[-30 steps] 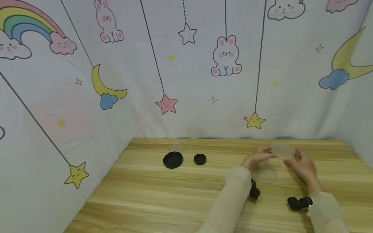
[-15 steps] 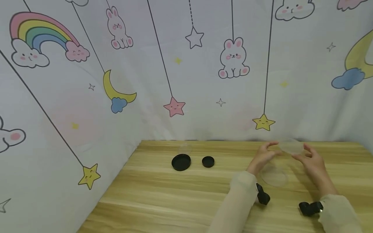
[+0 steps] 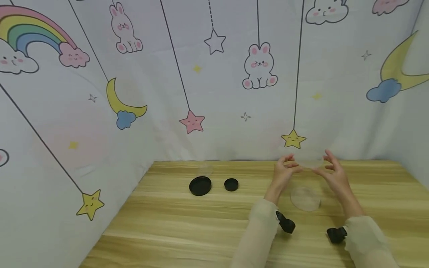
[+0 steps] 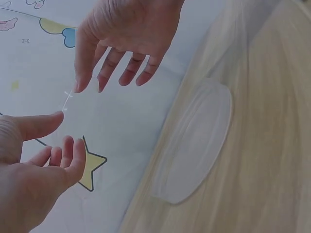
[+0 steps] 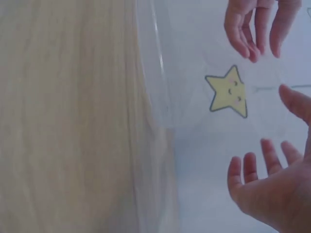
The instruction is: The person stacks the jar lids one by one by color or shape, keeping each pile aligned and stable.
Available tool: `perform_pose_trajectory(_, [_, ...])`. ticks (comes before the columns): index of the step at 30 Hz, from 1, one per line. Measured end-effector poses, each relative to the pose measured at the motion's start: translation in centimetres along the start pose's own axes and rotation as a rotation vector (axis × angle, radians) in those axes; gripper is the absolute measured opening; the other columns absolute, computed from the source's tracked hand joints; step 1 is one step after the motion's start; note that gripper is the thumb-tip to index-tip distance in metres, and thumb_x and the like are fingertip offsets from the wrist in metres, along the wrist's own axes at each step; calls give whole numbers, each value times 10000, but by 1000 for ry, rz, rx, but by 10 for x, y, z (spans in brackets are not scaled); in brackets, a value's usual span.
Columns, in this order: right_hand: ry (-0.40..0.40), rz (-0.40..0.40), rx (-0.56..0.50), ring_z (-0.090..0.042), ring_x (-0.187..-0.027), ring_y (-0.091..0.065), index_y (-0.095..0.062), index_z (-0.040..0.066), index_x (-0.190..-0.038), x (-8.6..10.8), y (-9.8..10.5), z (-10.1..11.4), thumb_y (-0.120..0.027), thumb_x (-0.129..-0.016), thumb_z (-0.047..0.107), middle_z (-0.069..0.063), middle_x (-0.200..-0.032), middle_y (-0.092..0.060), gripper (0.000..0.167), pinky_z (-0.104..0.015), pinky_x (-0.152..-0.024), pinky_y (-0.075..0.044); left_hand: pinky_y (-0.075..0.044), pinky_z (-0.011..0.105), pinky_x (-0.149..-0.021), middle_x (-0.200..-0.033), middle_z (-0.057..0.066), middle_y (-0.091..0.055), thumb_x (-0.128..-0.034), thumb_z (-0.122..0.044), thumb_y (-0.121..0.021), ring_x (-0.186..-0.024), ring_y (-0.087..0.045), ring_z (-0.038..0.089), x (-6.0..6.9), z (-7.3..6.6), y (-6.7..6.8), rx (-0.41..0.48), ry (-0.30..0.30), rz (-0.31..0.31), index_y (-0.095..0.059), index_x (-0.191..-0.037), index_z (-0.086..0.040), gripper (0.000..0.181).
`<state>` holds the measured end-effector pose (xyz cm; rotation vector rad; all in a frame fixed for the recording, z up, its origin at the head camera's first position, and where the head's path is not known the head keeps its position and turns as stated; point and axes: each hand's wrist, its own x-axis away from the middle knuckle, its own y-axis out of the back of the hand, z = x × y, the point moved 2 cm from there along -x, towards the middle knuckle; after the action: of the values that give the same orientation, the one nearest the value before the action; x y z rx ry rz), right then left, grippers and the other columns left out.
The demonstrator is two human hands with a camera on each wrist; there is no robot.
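1. Head view: a wood-grain counter (image 3: pixel 161 227) fills the lower frame, its far edge meeting a white cloth wall (image 3: pixel 224 85) printed with a rainbow (image 3: pixel 47 28) at upper left, bunnies (image 3: pixel 260 69), moons (image 3: pixel 122 102) and stars (image 3: pixel 192 122). Right of centre, the left hand (image 3: pixel 283 173) and the right hand (image 3: pixel 335 175) hold a clear disc (image 3: pixel 309 162) by opposite edges, raised near the counter's far edge. Below it, a clear round piece (image 3: pixel 305 198) lies on the counter. Left of centre sit a large black lid (image 3: pixel 200 186) and a small black lid (image 3: pixel 231 184), apart, with a faint clear item (image 3: pixel 205 170) behind the larger.

2. Left wrist view: the cloth covers the left, the counter the right. At left, a thin clear edge shows between the two thumbs; the round piece lies right of centre.

3. Right wrist view: the counter runs down the left, blurred; a yellow star (image 5: pixel 227 91) shows on the cloth. The hands face each other at right; their grip is hard to tell here.
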<state>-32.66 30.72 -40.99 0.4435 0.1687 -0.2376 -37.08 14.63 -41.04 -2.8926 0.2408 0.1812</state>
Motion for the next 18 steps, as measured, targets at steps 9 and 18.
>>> perform_pose_trajectory(9, [-5,12,1,-260,-1196,-353,-273,70,-1530,2,-21,16,-637,-941,330,-211,-1525,-304,740,-129,-706,-397,-564,253,-828,-1057,15,-597,-786,128,-709,-847,-642,70,-2,-4,32,34,39,41,-637,-1242,2,478])
perform_pose_trajectory(18, [10,28,-30,-393,-1314,-298,-245,87,-1545,7,-29,30,-630,-943,362,-216,-1562,-261,766,-402,-870,-423,-568,244,-801,-1041,265,-685,-803,104,-702,-733,-624,20,-5,-13,47,51,26,53,-660,-1180,21,388])
